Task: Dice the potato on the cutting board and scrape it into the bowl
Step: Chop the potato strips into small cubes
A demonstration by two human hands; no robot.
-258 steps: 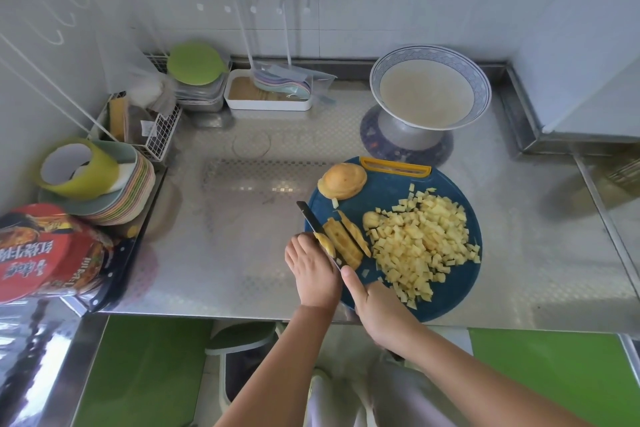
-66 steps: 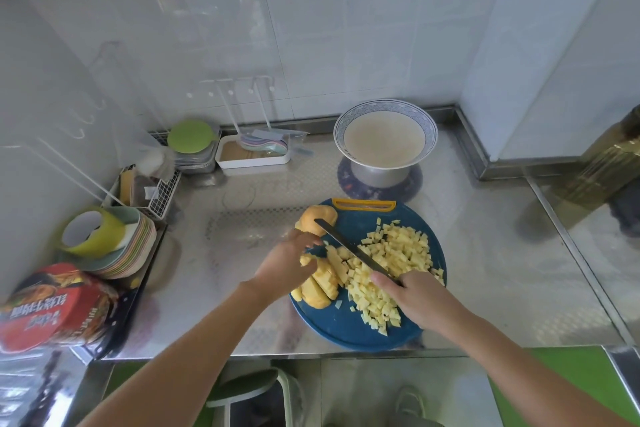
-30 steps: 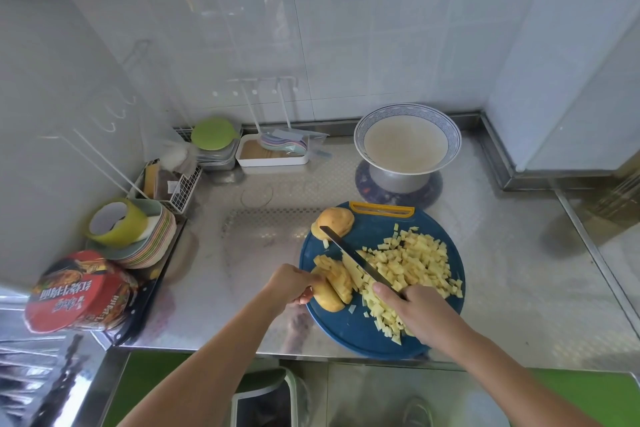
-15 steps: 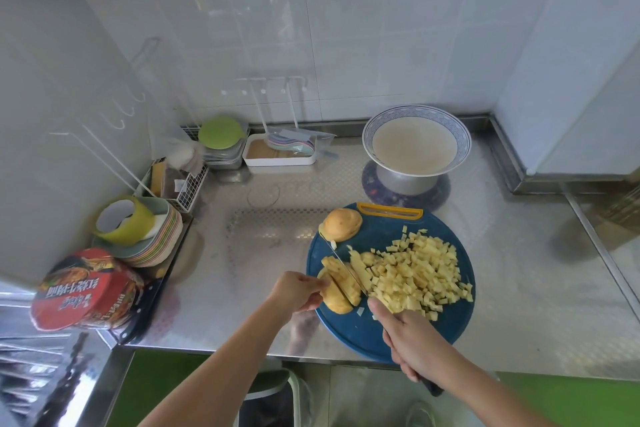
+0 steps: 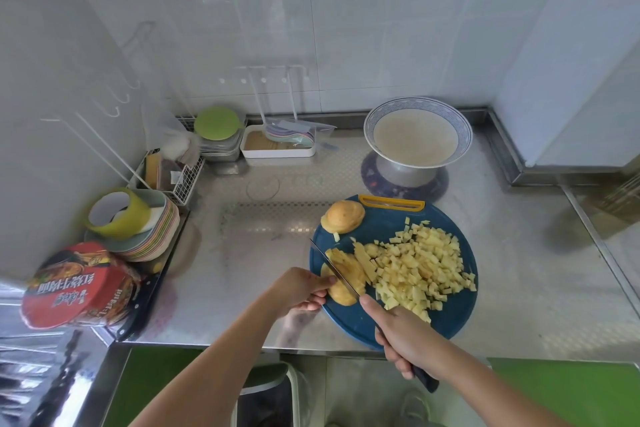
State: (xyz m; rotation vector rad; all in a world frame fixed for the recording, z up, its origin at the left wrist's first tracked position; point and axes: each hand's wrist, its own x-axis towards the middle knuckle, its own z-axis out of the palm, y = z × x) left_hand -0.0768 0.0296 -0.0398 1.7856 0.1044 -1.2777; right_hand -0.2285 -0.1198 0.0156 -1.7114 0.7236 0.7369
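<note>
A round blue cutting board (image 5: 450, 319) with an orange handle lies on the steel counter. A heap of diced potato (image 5: 420, 269) covers its right half. On its left part lies a sliced potato piece (image 5: 346, 274), steadied by my left hand (image 5: 301, 289) at the board's left edge. My right hand (image 5: 403, 336) grips a dark-handled knife (image 5: 334, 269), its blade lying across the sliced piece. Another potato half (image 5: 343, 217) rests near the board's far left edge. The blue-rimmed bowl (image 5: 417, 133) stands behind the board.
At the left, a stack of plates (image 5: 145, 236) holds a yellow-green cup, and a red instant-noodle tub (image 5: 74, 284) lies in front of it. A wire rack (image 5: 180, 173), a green lid (image 5: 216, 123) and a white tray (image 5: 277, 146) line the back wall. The counter's front edge runs just below the board.
The knife blade has shifted left across the sliced potato piece and my right hand has drawn back toward me. My left hand still steadies the piece.
</note>
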